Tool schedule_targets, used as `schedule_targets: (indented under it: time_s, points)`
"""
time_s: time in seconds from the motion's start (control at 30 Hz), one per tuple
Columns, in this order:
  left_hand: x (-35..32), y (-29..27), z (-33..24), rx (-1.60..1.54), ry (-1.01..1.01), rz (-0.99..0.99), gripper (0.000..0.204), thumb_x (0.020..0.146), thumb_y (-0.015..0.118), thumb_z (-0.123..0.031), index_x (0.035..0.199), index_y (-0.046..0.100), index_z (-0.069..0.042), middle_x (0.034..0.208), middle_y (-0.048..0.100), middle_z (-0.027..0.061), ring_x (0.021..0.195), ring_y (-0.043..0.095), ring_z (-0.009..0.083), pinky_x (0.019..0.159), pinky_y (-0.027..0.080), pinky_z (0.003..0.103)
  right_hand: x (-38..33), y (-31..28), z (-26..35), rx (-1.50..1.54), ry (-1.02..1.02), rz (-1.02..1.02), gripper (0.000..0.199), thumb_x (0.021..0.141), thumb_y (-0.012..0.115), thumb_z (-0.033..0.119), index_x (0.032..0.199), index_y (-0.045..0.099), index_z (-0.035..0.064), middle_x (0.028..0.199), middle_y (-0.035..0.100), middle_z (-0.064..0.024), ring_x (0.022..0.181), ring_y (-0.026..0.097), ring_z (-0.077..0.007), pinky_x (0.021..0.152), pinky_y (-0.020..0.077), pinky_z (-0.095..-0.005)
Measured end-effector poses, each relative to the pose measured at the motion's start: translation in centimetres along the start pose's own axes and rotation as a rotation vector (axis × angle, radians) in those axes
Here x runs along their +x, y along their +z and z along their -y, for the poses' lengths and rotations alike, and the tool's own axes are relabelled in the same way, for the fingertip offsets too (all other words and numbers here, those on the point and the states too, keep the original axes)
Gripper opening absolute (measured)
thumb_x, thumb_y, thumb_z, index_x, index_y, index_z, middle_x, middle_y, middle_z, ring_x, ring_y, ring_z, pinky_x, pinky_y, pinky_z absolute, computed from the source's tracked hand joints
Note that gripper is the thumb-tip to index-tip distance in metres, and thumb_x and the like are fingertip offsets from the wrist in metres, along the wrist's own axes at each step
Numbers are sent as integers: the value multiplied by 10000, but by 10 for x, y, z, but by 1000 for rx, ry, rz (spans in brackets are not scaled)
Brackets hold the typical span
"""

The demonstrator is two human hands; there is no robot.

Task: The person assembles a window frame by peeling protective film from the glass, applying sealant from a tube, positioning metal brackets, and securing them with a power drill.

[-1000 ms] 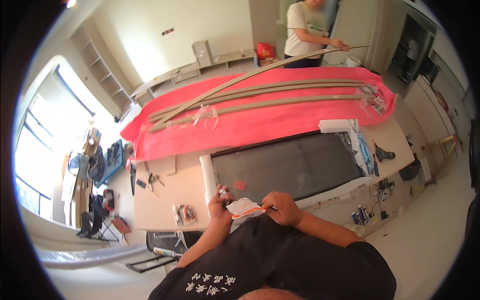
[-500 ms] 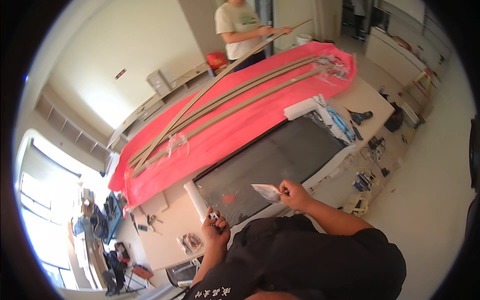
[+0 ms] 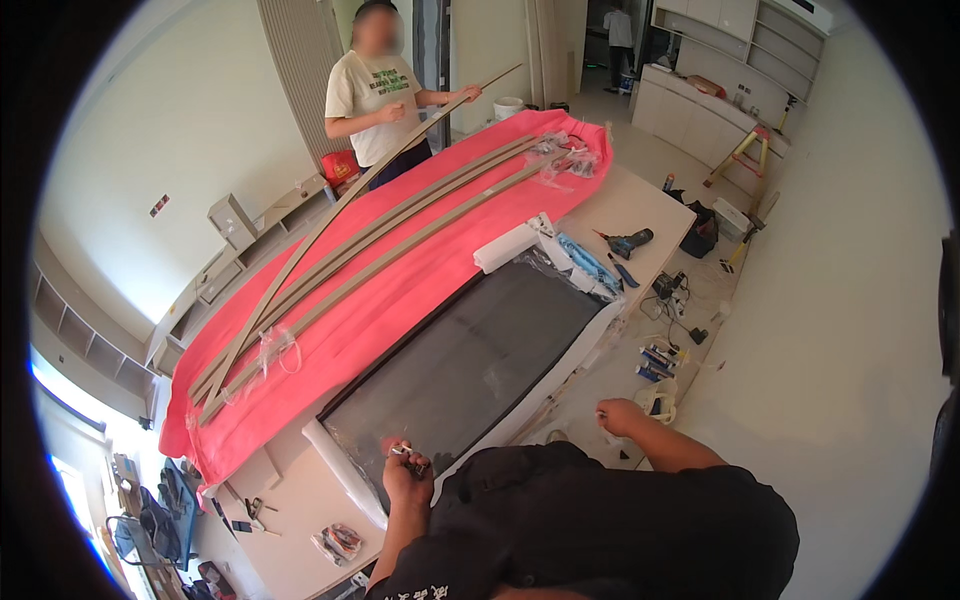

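Silvery piece [image 3: 402, 451] lies within the curled left grip [image 3: 408, 482].

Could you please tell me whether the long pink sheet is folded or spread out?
Spread out: the long pink sheet stretches broadly beneath the long brown strips.

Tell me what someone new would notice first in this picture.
The bright pink sheet, spread along the table's far side under long tan strips, one held by a co-worker standing beyond it. Nearer lies a dark rectangular panel, and by its near end the left hand holds small shiny pieces.
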State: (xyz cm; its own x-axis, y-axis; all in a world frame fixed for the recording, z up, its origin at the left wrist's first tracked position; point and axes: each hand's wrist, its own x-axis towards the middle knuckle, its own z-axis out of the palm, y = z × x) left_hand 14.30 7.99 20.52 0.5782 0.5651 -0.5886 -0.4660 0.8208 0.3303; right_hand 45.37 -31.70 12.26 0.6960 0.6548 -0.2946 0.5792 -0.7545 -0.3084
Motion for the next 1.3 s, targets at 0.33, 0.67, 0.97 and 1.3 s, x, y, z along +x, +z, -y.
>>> schedule_targets:
  time_s: [0.33, 0.67, 0.97, 1.3]
  points:
    - [-21, 82, 55, 318, 7, 89, 609, 877, 479, 60, 1440, 491, -172, 1105, 607, 79, 738, 563, 164, 688, 512, 336, 74, -76, 33, 22, -444, 197, 479, 890, 695, 353, 1316, 637, 142, 1276, 660, -156, 1160, 634, -345, 943, 528, -466]
    - [-6, 194, 141, 1081, -62, 436, 471, 887, 611, 24, 1353, 565, -30, 1034, 671, 57, 847, 654, 156, 814, 579, 360, 103, -197, 146, 513, -1119, -183, 431, 886, 740, 255, 1268, 623, 93, 1231, 628, -134, 1133, 606, -355, 973, 490, -446]
    - [19, 200, 208, 1149, -16, 423, 391, 894, 666, 27, 1278, 601, -8, 1170, 670, 60, 1043, 646, 149, 898, 535, 298, 125, -178, 71, 798, -857, 133, 283, 851, 762, 206, 1043, 606, 67, 948, 633, -106, 854, 639, -272, 765, 515, -391]
    - [15, 219, 247, 1079, 38, 325, 315, 938, 687, -27, 1244, 615, -3, 1011, 689, 43, 852, 666, 123, 777, 579, 283, 132, -190, 40, 1033, -753, 225, 179, 844, 695, 112, 977, 591, 52, 844, 607, -85, 755, 597, -192, 711, 506, -353]
